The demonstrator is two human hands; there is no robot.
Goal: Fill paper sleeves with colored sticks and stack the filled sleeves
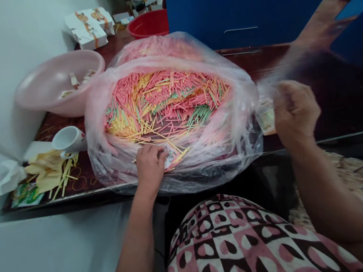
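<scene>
A large clear plastic bag [180, 178] lies open on the dark table, full of thin pink, yellow and green sticks [169, 93]. At the bag's near edge my left hand [150, 162] is closed, its thumb and fingers on a small printed packet [170, 154] with some yellow sticks beside it. To the right of the bag, my right hand [295, 110] is raised and curled into a fist, smeared by motion. A blurred see-through streak runs up and right from it; what the fingers hold cannot be made out. Just left of that hand is a small printed card [268, 118].
A pink basin [61, 82] with small pieces in it stands at the left, near a white mug [68, 139]. Yellow paper [46, 169] and loose sticks lie by the front edge. Behind are white boxes [90, 29], a red basin [148, 23] and a blue panel [224, 5].
</scene>
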